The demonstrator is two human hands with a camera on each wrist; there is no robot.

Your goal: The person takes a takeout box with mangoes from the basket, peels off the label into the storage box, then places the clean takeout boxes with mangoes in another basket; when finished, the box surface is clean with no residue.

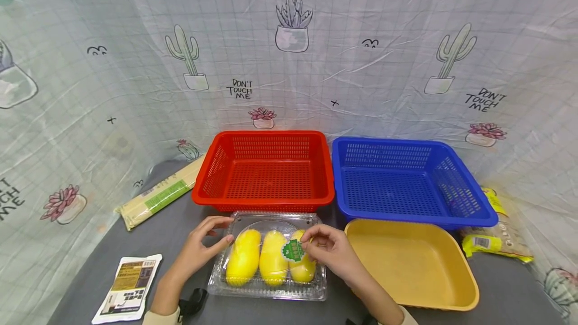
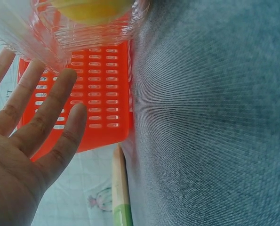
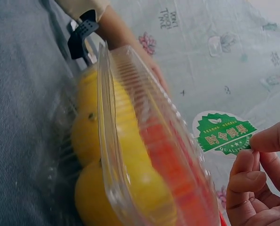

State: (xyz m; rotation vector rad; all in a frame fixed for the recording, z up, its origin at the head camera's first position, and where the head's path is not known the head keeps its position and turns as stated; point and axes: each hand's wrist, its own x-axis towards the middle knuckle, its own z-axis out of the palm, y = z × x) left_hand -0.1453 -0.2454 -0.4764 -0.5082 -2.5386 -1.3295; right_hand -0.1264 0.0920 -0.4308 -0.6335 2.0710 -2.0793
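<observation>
A lidded clear plastic box point(image 1: 217, 285) holds three yellow mangoes point(image 1: 273, 260) on the grey table. My right hand point(image 1: 331, 252) pinches a green-and-white label sticker point(image 3: 224, 133) by its edge between thumb and finger. In the right wrist view the sticker hangs in the air above the lid, apart from it. My left hand point(image 1: 203, 245) is at the box's left side, its fingers extended. In the left wrist view the fingertips point(image 2: 67, 77) lie at the box's edge, and whether they press on it cannot be told.
Behind the box stand a red basket point(image 1: 264, 201) and a blue basket point(image 1: 388, 184). A yellow tub point(image 1: 413, 260) sits at the right, with a yellow-ended bag point(image 1: 501, 242) beyond it. At the left lie a long noodle-like packet point(image 1: 162, 192) and a white-edged pouch point(image 1: 128, 287).
</observation>
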